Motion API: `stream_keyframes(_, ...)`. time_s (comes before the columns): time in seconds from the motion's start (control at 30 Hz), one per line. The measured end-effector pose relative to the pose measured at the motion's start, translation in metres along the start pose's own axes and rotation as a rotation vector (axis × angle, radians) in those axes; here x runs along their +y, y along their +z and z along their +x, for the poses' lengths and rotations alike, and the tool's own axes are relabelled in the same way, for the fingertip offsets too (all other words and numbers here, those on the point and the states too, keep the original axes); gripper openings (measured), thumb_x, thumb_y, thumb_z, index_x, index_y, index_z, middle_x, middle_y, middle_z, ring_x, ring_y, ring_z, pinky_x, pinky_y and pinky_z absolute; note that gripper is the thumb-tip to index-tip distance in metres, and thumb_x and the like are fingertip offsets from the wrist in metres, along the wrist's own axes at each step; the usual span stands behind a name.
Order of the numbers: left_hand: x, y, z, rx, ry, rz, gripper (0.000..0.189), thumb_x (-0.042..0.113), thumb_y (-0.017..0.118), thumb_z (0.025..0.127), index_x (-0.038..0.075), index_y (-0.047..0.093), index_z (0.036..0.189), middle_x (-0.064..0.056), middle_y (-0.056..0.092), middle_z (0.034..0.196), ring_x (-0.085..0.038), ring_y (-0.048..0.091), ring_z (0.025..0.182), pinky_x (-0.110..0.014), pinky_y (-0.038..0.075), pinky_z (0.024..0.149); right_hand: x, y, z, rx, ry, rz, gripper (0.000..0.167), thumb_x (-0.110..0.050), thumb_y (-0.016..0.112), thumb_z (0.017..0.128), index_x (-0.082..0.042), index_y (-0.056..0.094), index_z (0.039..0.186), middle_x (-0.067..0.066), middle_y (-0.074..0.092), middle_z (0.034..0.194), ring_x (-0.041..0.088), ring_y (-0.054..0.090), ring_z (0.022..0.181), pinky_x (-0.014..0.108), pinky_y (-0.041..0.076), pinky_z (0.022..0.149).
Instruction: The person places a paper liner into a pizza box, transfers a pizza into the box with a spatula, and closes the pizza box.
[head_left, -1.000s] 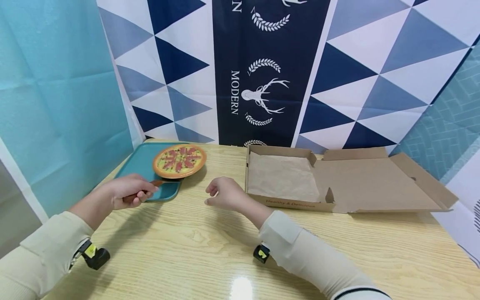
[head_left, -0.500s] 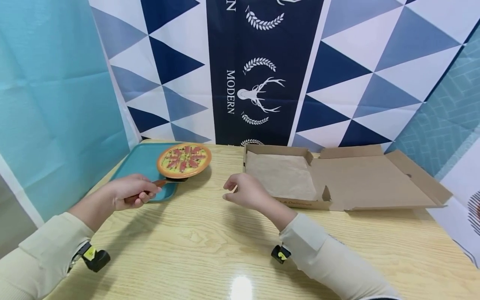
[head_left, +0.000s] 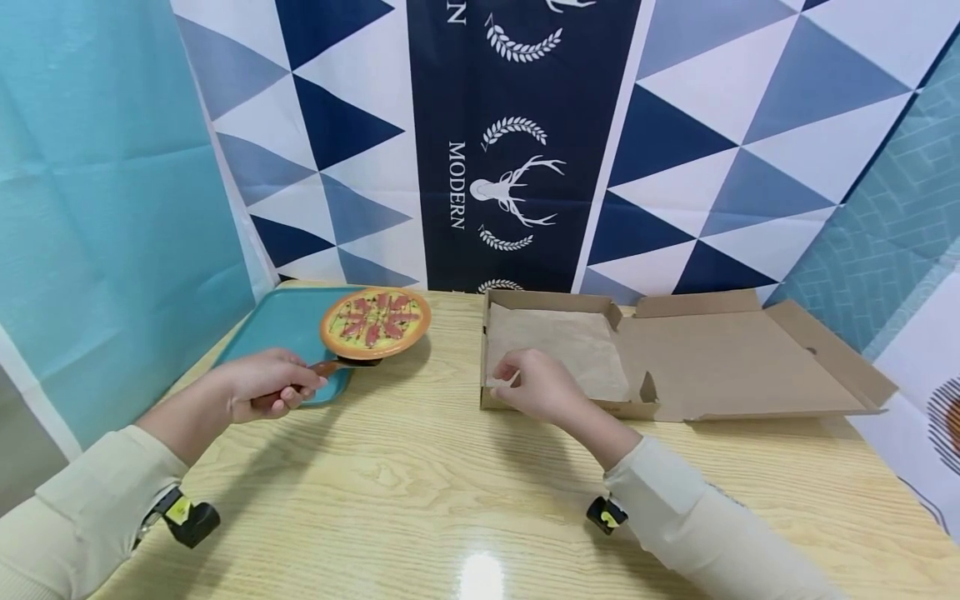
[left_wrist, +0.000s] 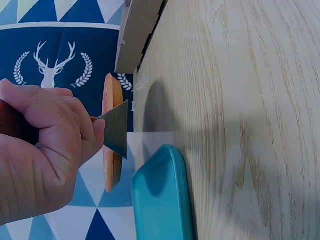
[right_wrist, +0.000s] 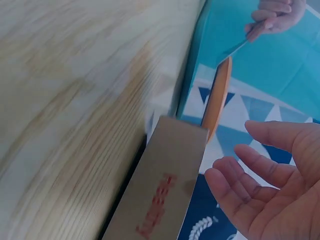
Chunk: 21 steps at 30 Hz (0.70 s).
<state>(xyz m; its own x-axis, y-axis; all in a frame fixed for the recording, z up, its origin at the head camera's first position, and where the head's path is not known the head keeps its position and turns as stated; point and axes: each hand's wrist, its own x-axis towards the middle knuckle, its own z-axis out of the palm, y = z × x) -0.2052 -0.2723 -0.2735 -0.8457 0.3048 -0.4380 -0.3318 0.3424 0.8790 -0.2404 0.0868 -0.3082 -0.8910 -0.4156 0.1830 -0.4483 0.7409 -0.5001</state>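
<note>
My left hand (head_left: pixel 266 385) grips the wooden handle of a spatula (head_left: pixel 326 367). On the spatula's metal blade (left_wrist: pixel 116 131) lies a round pizza (head_left: pixel 375 323) with an orange crust and reddish topping strips. The left wrist view shows the pizza held above the table, partly past the right side of a teal tray (head_left: pixel 277 325). Near the front left corner of an opened cardboard pizza box (head_left: pixel 626 408), my right hand (head_left: pixel 540 390) hovers with loosely bent fingers. Nothing is held in it, as the right wrist view (right_wrist: pixel 270 185) confirms.
Brown paper (head_left: pixel 581 354) lines the box's base. Its lid (head_left: pixel 735 358) lies folded out to the right with raised flaps. A patterned cloth (head_left: pixel 360 150) hangs behind the wooden table (head_left: pixel 390 492), and a teal sheet (head_left: pixel 112 208) hangs at the left.
My right hand has moved right, from the table's middle to the box's front left corner. The pizza on the spatula has shifted a little to the right. The head view has turned slightly right.
</note>
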Motion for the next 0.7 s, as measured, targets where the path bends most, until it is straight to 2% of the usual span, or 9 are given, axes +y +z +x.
stream_keyframes(0.3, 0.003, 0.003, 0.003, -0.021, 0.014, 0.02, 0.017, 0.013, 0.052, 0.099, 0.003, 0.052, 0.085, 0.004, 0.039, 0.059, -0.001, 0.035, 0.044, -0.012, 0.036, 0.044, 0.014, -0.01, -0.006, 0.051, 0.016, -0.047, 0.015, -0.009, 0.072, 0.085, -0.001, 0.07, 0.097, 0.009, 0.069, 0.096, 0.023, 0.065, 0.084, 0.036, 0.054, 0.072)
stream_keyframes(0.7, 0.007, 0.009, 0.004, -0.041, 0.039, 0.027, 0.016, 0.012, 0.053, 0.099, 0.002, 0.052, 0.087, 0.005, 0.038, 0.058, -0.001, 0.035, 0.044, -0.012, 0.035, 0.043, 0.023, -0.019, -0.012, 0.098, 0.023, -0.077, 0.017, -0.009, 0.072, 0.085, 0.001, 0.069, 0.098, 0.011, 0.069, 0.096, 0.026, 0.066, 0.085, 0.038, 0.054, 0.071)
